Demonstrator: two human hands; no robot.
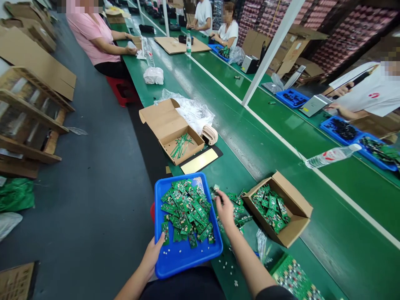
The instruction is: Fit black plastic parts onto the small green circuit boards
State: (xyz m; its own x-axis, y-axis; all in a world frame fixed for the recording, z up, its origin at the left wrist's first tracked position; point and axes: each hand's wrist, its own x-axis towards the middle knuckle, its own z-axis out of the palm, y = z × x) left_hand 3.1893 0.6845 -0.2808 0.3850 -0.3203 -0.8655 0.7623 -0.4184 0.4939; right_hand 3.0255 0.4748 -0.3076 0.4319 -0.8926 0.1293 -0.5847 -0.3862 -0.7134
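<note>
Left hand (153, 253) grips blue tray (184, 264) at 8 o'clock; right hand (226, 209), fingers narrowed, hold unclear, at loose boards (246, 219), tray's 2 o'clock.

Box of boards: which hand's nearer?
Right. The right hand is at the loose boards, left of the box and apart from it; the left hand is farther off, holding the far side of the tray from the box.

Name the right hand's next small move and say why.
Probably bring one of the loose green boards into the blue tray: the right hand is among them beside the tray, which carries similar boards, while the left hand holds the tray's edge.
</note>
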